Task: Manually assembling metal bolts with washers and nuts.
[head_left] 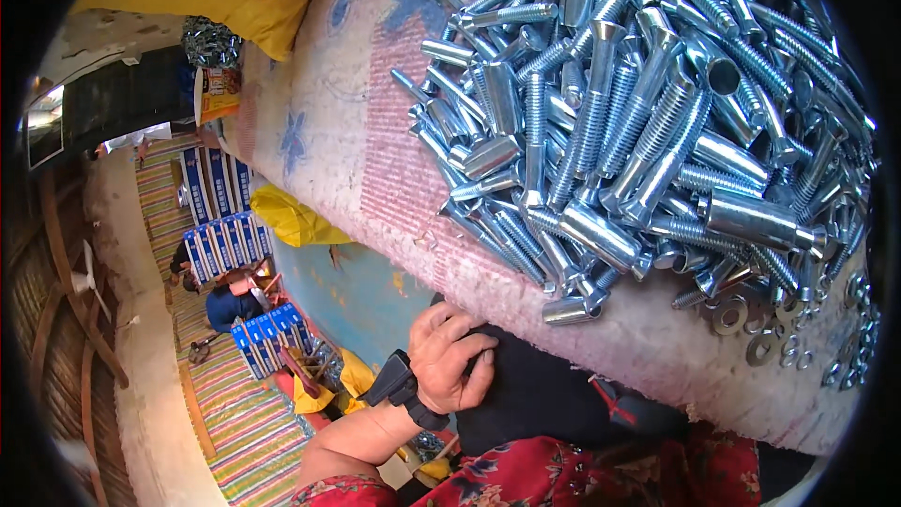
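Cloth-covered surface up front; bolts heaped on it, where a nudge could roll edge ones off; left hand half-curled below, can't tell if gripping; right hand out of view; washers alongside.

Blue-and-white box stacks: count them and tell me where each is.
3, all left of the patterned cloth in the picture: an upper stack, a middle stack just below it, and a lower stack beside the person in dark blue. More may be hidden.

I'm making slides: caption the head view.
Shiny bolts and washers on a patterned cloth, the left hand by its edge.
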{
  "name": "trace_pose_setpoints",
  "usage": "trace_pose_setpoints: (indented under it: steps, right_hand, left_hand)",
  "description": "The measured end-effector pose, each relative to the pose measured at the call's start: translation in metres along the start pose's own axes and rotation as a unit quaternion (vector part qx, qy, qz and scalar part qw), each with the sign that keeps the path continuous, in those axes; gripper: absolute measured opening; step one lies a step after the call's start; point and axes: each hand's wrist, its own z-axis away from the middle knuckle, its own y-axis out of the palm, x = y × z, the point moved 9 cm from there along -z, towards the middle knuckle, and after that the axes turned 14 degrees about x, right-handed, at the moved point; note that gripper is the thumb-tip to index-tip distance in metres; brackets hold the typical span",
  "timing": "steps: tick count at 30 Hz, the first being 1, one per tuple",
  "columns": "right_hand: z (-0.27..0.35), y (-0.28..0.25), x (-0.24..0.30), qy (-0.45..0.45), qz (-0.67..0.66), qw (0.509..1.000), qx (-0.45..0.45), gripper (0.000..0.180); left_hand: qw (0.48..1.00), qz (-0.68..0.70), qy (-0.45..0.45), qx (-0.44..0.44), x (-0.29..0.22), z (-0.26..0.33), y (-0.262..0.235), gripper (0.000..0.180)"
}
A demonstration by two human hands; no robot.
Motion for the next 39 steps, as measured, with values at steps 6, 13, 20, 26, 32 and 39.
trace_pose_setpoints:
  steps: [6, 13, 20, 26, 32, 39]
  right_hand:
    - [0.06, 0.023, 0.003, 0.009, -0.007, 1.0, -0.009, 0.025]
    - [0.289, -0.084, 0.119, -0.159, -0.288, 0.914, -0.239, 0.028]
    - [0.445, -0.161, 0.191, -0.349, -0.616, 0.617, -0.344, 0.014]
    - [0.454, -0.133, 0.201, -0.311, -0.632, 0.552, -0.447, 0.015]
    - [0.46, -0.114, 0.176, -0.405, -0.682, 0.307, -0.525, 0.022]
    - [0.471, -0.121, 0.188, -0.441, -0.629, 0.308, -0.56, 0.02]
  left_hand:
    - [0.997, 0.041, 0.056, -0.016, -0.013, 0.0, 0.004, 0.018]
    - [0.974, 0.043, 0.18, -0.129, -0.032, 0.006, -0.005, 0.016]
    - [0.909, 0.317, 0.261, 0.077, -0.072, 0.014, 0.039, 0.027]
    - [0.889, 0.32, 0.322, 0.055, -0.097, 0.041, 0.052, 0.014]
    - [0.833, 0.524, 0.136, 0.118, -0.07, 0.048, 0.077, 0.015]
    - [0.794, 0.581, 0.114, 0.138, -0.074, 0.05, 0.091, 0.017]
